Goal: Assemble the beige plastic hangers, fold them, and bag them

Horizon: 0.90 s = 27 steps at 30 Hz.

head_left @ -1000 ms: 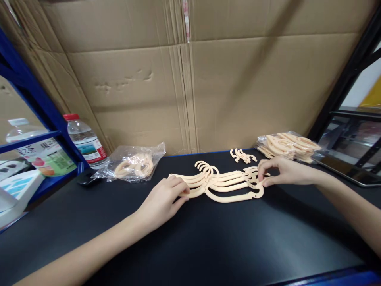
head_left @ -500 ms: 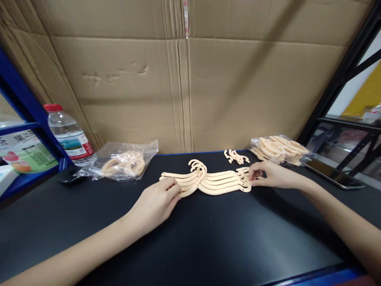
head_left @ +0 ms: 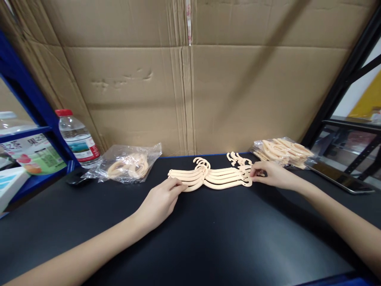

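Several cream-coloured clothes hangers (head_left: 224,180) lie nested in a row on the black table, their curved hooks (head_left: 202,163) overlapping at the middle. At the left end, my left hand (head_left: 162,200) is closed over the front hanger arms, and its fingertips are partly hidden. My right hand (head_left: 272,174) pinches at the right tips of the hangers, thumb and fingers bent together. Just behind those right tips sits a small heap of loose cream hook pieces (head_left: 238,159).
A clear plastic bag (head_left: 127,163) of cream parts lies at the left, near a water bottle (head_left: 79,139) and a black object (head_left: 76,177). Another bagged pile (head_left: 282,151) lies at back right, beside a phone-like slab (head_left: 342,177). A cardboard wall (head_left: 133,99) stands behind the table.
The hangers have shifted slightly away from me, closer to the loose hook pieces, with both hands still on them. The whole view has turned a little to the left.
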{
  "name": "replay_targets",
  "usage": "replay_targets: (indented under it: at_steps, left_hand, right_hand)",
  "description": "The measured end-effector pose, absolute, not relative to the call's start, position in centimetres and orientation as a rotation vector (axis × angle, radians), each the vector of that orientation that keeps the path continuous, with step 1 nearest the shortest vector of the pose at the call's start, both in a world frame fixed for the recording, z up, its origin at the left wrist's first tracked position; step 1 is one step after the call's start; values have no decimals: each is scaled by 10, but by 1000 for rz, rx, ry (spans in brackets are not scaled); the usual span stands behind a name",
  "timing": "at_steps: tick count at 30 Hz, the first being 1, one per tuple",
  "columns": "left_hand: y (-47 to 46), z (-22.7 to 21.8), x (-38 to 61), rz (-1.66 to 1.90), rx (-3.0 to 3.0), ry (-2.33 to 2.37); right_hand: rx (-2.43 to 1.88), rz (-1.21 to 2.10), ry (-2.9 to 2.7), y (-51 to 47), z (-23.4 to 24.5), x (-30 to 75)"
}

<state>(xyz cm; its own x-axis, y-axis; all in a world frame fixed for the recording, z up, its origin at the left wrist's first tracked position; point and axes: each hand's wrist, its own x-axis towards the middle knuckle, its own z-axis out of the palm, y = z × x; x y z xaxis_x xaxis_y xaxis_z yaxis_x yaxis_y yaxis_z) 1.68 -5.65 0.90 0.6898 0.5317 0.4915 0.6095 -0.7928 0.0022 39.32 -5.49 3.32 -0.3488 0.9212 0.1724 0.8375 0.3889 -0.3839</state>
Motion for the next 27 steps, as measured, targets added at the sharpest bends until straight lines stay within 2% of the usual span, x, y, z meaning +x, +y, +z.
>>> replay_targets:
  at_steps: [5,20,27]
  left_hand:
    - [-56,8,17,-806,-2744,-920]
    - [-58,11,17,-752,-2786,-953]
    - [-57,9,16,-762,-2774,-933]
  right_hand:
    - [-1541,279,-2285,-55,34,393]
    - [-1579,119,-2262,-55,31,400]
    - [-1556,69,-2026,-50,30,404]
